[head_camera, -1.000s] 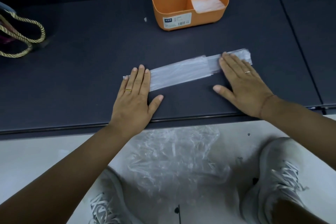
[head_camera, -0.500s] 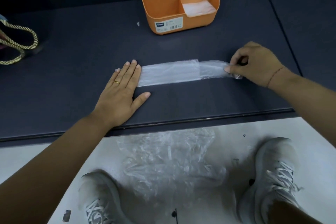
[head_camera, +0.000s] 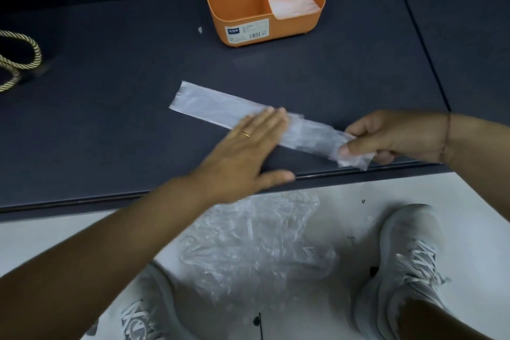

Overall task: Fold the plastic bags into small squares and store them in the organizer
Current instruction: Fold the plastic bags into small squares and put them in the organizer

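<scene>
From the head view, a long, flat strip of translucent folded plastic bag (head_camera: 215, 106) lies slantwise on the matte dark-grey counter (head_camera: 110, 124). The left hand (head_camera: 242, 152) presses its middle with straight, flat fingers. The right hand (head_camera: 394, 138) pinches the crinkled right end at the counter's near edge. At the far side stands a smooth orange plastic organizer (head_camera: 240, 0) with folded squares (head_camera: 292, 5) in its right compartment. A crumpled heap of clear plastic bags (head_camera: 254, 246) lies on the pale floor.
</scene>
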`<state>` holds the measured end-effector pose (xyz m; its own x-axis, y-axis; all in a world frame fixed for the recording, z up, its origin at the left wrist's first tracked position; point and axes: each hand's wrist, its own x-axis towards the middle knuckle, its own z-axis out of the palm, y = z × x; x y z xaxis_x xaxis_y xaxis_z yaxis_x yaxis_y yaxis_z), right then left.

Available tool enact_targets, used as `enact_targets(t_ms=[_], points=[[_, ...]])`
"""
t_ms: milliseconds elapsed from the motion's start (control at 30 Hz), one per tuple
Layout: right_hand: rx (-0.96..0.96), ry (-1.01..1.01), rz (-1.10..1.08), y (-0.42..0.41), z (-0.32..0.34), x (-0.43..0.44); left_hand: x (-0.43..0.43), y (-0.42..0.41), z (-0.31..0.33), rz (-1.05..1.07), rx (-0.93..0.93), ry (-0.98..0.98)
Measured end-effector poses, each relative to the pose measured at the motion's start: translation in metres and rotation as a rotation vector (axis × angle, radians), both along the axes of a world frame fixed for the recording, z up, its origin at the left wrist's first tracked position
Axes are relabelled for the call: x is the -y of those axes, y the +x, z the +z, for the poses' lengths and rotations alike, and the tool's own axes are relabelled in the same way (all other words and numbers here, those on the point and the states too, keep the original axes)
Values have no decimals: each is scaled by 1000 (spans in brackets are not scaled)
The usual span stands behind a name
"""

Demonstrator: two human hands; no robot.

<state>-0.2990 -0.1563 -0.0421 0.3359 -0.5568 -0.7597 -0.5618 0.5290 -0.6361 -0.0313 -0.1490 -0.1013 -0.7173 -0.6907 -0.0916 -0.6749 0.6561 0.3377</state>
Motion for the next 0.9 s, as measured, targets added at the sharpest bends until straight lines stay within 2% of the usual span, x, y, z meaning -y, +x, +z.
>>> enact_targets(t_ms=[133,233,267,433,500,600,700,800,900], points=[[249,146,70,11,9,-21,-41,-38,10,61,-224,68],[396,139,117,19,26,-28,-61,-49,23,261,-506,46],[440,95,116,20,30,-27,-64,-50,29,343,-605,92],[591,-146,-180,21,20,-4,-42,-39,61,817,-1055,661],[579,-146,-143,28,8,4,-24,-27,61,999,-1160,882],[516,-84,-18,56,-5,8,-6,-11,58,1029,-1266,1053],[371,-112,-50,84,-18,6,0,-2,50,1048,-1312,1106],[167,-206,-101,97,-26,2,7,9,37,1158,-1315,1102],[61,-246,-62,100,-26,-4,16,20,32,1255,-1291,1087]])
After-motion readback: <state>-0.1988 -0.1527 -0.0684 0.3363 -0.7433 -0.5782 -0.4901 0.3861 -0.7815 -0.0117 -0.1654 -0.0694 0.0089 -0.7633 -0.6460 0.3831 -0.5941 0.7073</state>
